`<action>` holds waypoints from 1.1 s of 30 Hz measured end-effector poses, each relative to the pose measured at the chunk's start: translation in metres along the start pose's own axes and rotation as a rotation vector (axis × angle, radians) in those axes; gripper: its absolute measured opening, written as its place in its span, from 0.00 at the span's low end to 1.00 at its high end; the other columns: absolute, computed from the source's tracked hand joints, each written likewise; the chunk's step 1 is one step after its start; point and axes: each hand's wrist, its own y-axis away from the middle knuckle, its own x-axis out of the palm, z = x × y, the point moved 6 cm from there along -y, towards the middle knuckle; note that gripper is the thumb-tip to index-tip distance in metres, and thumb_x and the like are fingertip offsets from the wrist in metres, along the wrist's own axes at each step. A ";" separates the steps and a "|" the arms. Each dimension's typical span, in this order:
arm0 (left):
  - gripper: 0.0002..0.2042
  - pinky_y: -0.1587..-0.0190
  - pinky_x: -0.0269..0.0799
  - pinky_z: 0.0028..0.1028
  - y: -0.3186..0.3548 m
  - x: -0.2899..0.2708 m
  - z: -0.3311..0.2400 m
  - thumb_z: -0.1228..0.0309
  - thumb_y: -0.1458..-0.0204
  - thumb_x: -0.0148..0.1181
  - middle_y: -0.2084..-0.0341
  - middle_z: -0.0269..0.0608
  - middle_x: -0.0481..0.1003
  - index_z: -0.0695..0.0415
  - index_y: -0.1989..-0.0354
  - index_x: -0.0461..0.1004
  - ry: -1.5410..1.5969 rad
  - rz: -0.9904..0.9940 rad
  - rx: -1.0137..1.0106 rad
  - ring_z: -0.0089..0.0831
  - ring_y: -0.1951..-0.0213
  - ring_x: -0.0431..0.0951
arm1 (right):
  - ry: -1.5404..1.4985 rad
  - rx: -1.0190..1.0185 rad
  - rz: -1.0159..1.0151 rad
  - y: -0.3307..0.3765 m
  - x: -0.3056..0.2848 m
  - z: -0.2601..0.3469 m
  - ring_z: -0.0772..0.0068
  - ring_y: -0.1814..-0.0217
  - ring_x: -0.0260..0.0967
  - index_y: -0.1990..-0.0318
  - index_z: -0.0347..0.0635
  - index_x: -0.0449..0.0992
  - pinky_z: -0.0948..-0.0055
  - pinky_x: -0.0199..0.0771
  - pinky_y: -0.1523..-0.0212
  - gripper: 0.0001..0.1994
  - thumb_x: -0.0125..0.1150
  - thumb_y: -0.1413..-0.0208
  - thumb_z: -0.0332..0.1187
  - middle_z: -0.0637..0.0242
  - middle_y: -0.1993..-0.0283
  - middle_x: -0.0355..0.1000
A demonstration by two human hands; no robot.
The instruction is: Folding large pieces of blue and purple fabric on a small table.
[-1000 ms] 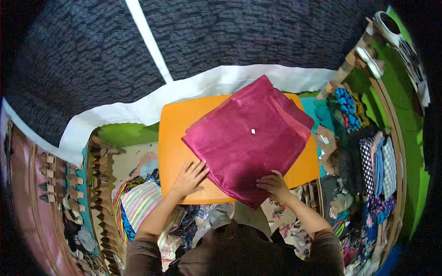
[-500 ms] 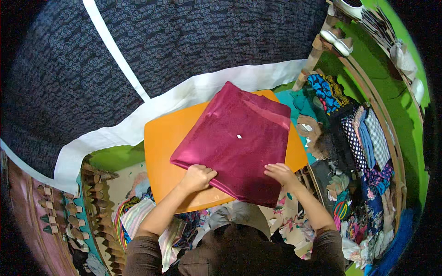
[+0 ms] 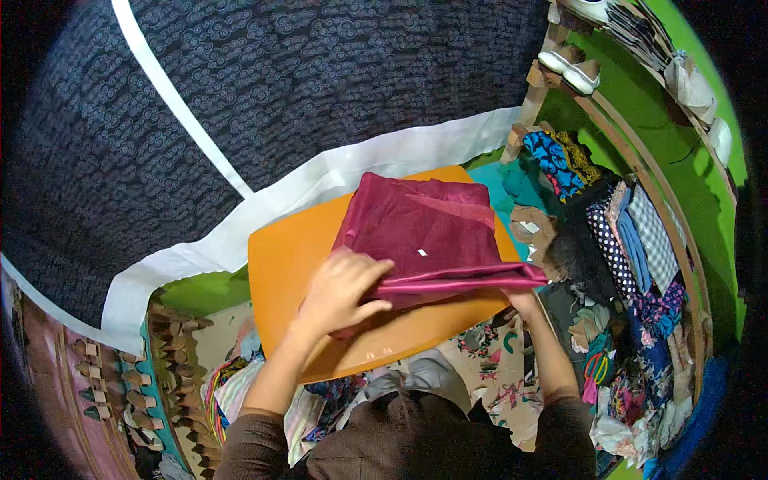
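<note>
A shiny maroon cloth (image 3: 424,224), folded into a flat piece with a small white mark on it, lies on an orange tabletop (image 3: 292,240). Its near edge is lifted and doubled into a raised fold. At the fold's left end is my left hand (image 3: 340,292), with fingers stretched out and the thumb apart. My right hand (image 3: 522,302) grips the right end of the raised fold from below; the cloth hides part of its fingers.
A dark patterned curtain (image 3: 360,72) with a white border hangs behind the table. Stacked folded clothes (image 3: 636,232) fill a wooden rack at right, with white shoes (image 3: 572,72) above. At lower left lies a striped cloth (image 3: 240,392); scraps litter the floor.
The cloth's near edge has come up and folded away from me, so the cloth looks shorter. My left hand has opened from its grip; my right hand has moved right and now holds the fold's end.
</note>
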 end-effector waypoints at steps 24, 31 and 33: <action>0.19 0.37 0.42 0.45 0.018 0.149 0.088 0.76 0.49 0.38 0.40 0.46 0.53 0.53 0.46 0.58 0.198 0.152 0.199 0.40 0.38 0.51 | -0.231 0.264 0.169 -0.037 -0.028 -0.062 0.69 0.52 0.64 0.51 0.39 0.65 0.69 0.64 0.50 0.25 0.67 0.58 0.29 0.66 0.55 0.68; 0.09 0.38 0.48 0.39 0.019 0.205 0.146 0.72 0.45 0.39 0.61 0.44 0.73 0.59 0.66 0.69 1.211 -0.012 -0.393 0.41 0.50 0.69 | -0.486 0.184 0.115 -0.052 -0.031 -0.040 0.75 0.61 0.66 0.57 0.38 0.69 0.75 0.67 0.59 0.19 0.66 0.57 0.32 0.68 0.60 0.70; 0.09 0.38 0.48 0.39 0.002 0.208 0.156 0.72 0.46 0.40 0.61 0.44 0.73 0.60 0.65 0.68 1.152 -0.047 -0.451 0.42 0.50 0.69 | -0.170 0.170 0.070 -0.068 -0.041 -0.021 0.73 0.59 0.67 0.56 0.36 0.69 0.73 0.67 0.57 0.20 0.66 0.56 0.33 0.66 0.59 0.70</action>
